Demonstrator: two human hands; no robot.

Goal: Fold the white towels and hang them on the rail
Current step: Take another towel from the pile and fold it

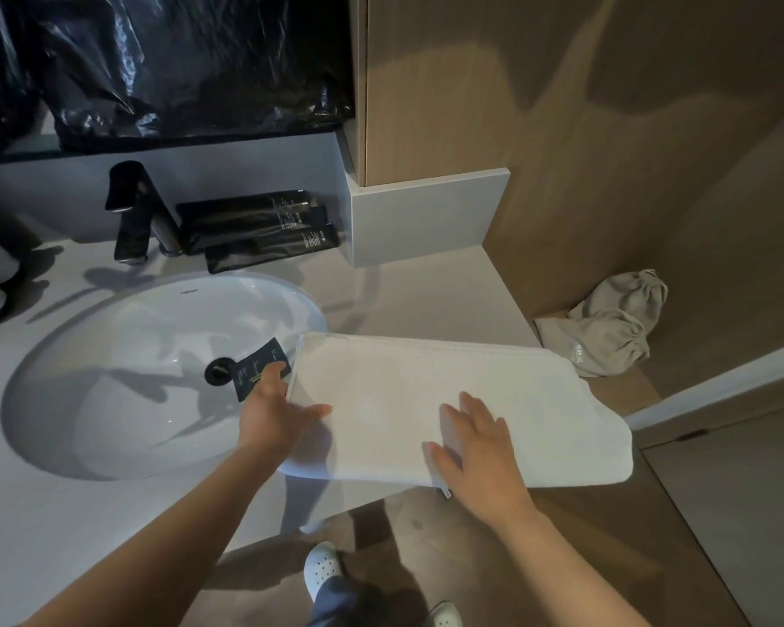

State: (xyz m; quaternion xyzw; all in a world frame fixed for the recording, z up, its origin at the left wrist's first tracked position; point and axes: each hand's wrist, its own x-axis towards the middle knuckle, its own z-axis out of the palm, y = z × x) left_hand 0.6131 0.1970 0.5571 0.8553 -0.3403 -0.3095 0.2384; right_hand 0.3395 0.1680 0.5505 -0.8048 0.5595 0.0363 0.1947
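White towel (426, 382) is laid flat on the counter (426, 296), folded into a long rectangle, just right of the sink (109, 414). Its left end is lapped over the sink rim; its right end is hung past the counter's right edge, over the floor. Right hand (476, 441) is pressed palm-down on the near middle of the towel, fingers straight and spread, nothing gripped. Left hand (277, 409) is placed at the towel's near left corner: thumb laid flat on top, fingers held straight and pointed far along the left edge, over the basin. No curl or pinch is seen, so it is read as open and only touching. A small black card (259, 364) is seen inside the sink, beside the black drain (218, 371), just past the left fingertips; contact cannot be told. A black faucet (137, 214) is mounted at the far side of the sink, with three black tubes (254, 228) laid side by side to its right. Black plastic sheet (177, 70) is draped above the far ledge. Beige drawstring bags (607, 328) are dropped on the floor at the right, against the wood wall. White perforated shoes (322, 567) are seen at the near edge, below the arms.
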